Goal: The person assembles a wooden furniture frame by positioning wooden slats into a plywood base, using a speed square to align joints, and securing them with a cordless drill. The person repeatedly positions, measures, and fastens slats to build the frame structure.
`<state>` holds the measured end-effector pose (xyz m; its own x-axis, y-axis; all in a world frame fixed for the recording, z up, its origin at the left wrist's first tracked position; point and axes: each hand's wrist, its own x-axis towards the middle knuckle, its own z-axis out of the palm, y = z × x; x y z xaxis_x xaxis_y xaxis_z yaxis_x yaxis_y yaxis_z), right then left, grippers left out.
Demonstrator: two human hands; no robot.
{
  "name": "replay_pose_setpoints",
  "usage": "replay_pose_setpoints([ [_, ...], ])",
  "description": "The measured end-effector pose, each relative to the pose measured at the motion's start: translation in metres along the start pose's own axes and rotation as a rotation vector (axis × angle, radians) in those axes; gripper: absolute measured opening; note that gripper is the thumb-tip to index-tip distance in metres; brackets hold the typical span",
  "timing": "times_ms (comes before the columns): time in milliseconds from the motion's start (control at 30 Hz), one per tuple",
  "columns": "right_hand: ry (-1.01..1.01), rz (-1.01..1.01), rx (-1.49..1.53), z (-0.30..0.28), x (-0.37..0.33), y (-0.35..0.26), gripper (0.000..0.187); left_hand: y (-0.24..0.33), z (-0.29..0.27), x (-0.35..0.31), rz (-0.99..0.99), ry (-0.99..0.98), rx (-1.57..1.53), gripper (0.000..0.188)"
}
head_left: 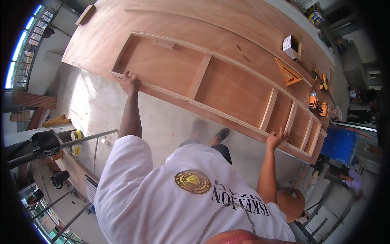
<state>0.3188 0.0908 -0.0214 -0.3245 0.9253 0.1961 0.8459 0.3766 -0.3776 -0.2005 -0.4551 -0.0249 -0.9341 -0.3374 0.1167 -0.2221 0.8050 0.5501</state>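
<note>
A long, narrow wooden frame (200, 77) with several crosspieces lies on a plywood-topped bench (93, 40). My left hand (130, 82) is closed over its near rail, close to the left corner. Farther right, my right hand (276, 138) grips the same rail by the narrower bays, its fingertips over the edge. A small wood block (164, 44) rests inside the leftmost bay, against the far rail. Beyond the frame lie thin dark sticks (242, 53) and an orange triangular square (287, 72). The undersides of the rail and parts of my fingers are hidden.
Past the frame's right end are cordless drills (313, 100), yellow-black clamps (323, 82) and an opened white box (291, 48). Another block (86, 15) sits at the bench's far left corner. Metal pipes (87, 140) stand left of me. A person (353, 179) is at far right.
</note>
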Motion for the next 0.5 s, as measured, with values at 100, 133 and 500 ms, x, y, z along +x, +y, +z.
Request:
replay_pose_setpoints([
  [100, 0.002, 0.013, -0.027, 0.001, -0.001, 0.002, 0.046, -0.002, -0.001, 0.000, -0.022, -0.035, -0.015, 0.056],
  [133, 0.008, 0.004, -0.024, 0.001, -0.001, 0.003, 0.046, -0.002, -0.001, -0.001, 0.009, -0.034, -0.034, 0.057],
  [500, 0.011, -0.016, -0.053, -0.003, -0.011, -0.007, 0.042, 0.059, -0.006, -0.072, 0.309, 0.151, 0.020, 0.087],
])
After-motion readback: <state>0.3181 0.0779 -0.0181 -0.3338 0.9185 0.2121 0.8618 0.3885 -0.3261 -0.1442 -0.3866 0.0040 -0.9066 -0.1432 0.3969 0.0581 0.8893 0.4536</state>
